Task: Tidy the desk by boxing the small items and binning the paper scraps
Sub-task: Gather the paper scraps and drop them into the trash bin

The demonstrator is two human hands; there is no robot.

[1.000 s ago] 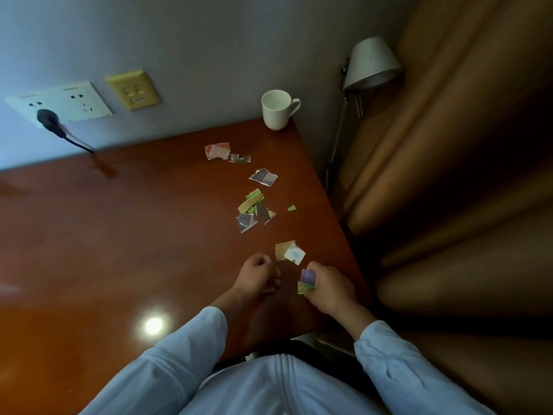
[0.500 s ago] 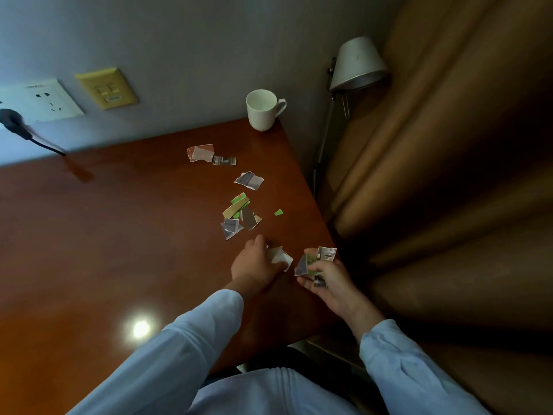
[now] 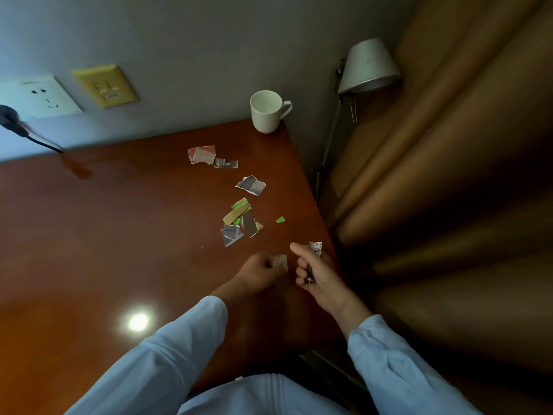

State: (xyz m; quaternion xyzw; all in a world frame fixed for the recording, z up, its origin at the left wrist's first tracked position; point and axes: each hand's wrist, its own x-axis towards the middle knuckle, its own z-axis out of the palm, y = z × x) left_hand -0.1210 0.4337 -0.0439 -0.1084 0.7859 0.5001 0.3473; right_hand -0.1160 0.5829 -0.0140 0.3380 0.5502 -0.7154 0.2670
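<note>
Torn paper scraps lie on the red-brown desk [image 3: 119, 235] near its right edge: a pinkish pair [image 3: 203, 155] at the back, a grey piece [image 3: 251, 185], a green and grey cluster [image 3: 239, 224] and a tiny green bit [image 3: 280, 219]. My left hand [image 3: 260, 272] pinches a small pale scrap [image 3: 282, 260] just above the desk. My right hand [image 3: 314, 269] sits beside it, fingers curled round a bundle of scraps [image 3: 314, 249] that sticks out past the knuckles.
A white mug [image 3: 267, 115] stands at the desk's back right corner. A lamp [image 3: 366, 67] and brown curtains [image 3: 449, 175] are to the right. Wall sockets [image 3: 45, 97] with a black plug [image 3: 9, 118] are at the back left.
My left hand lifted the pale scrap off the desk and brought it toward my right hand. My right hand turned, still holding its bundle.
</note>
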